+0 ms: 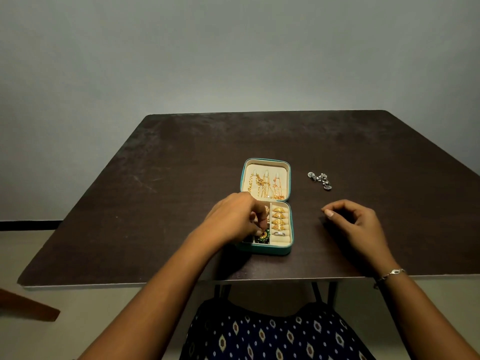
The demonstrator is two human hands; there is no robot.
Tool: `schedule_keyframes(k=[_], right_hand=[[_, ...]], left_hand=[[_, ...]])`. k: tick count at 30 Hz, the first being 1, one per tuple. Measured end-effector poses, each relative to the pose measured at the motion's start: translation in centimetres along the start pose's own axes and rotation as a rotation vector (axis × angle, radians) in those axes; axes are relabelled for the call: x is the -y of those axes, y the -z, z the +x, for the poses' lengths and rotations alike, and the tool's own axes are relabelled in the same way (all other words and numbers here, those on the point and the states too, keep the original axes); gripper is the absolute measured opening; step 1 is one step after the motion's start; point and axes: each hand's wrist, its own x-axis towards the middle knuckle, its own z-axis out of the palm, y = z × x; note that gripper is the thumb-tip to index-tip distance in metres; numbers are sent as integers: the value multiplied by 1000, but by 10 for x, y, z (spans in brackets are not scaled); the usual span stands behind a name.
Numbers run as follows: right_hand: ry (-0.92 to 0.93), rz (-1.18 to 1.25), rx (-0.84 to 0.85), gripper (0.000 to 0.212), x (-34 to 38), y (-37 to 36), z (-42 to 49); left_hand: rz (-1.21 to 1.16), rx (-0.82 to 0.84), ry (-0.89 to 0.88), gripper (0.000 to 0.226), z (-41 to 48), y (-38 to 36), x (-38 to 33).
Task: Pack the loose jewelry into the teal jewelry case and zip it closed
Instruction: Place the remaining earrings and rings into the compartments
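Observation:
The teal jewelry case (267,249) lies open on the dark table (181,165). Its lid holds several gold chains (265,184). The right column of the base holds several gold rings (280,219) and a silver ring (279,233). My left hand (233,219) hovers over the base's left compartments, its fingertips pinching a gold and green earring (263,233) inside the case. My right hand (355,224) rests on the table to the right of the case, fingers loosely curled, holding nothing. A loose cluster of silver earrings (320,180) lies on the table beyond my right hand.
The table's front edge (155,283) runs just below the case. A wall stands behind the far edge. A brown wooden piece (28,306) shows at the lower left on the floor. My patterned clothing (272,336) is under the table edge.

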Motion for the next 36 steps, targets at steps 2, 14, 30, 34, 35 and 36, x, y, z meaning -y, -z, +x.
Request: schedule_keyframes(k=[2, 14, 30, 34, 35, 36], right_hand=[[94, -122, -15, 14, 6, -2, -5], [682, -852, 231, 58, 12, -63, -47], [641, -713, 260, 58, 9, -54, -42], [657, -800, 295, 75, 15, -60, -31], [655, -836, 297, 76, 16, -62, -28], [661, -877, 290, 75, 18, -64, -26]], left_hand=[[-93, -94, 41, 14, -1, 5, 9], [159, -502, -264, 50, -35, -48, 66], [-31, -422, -189, 53, -32, -67, 52], [-41, -355, -104, 77, -31, -71, 49], [-5, -339, -96, 80, -30, -72, 49], [38, -327, -94, 85, -31, -74, 50]])
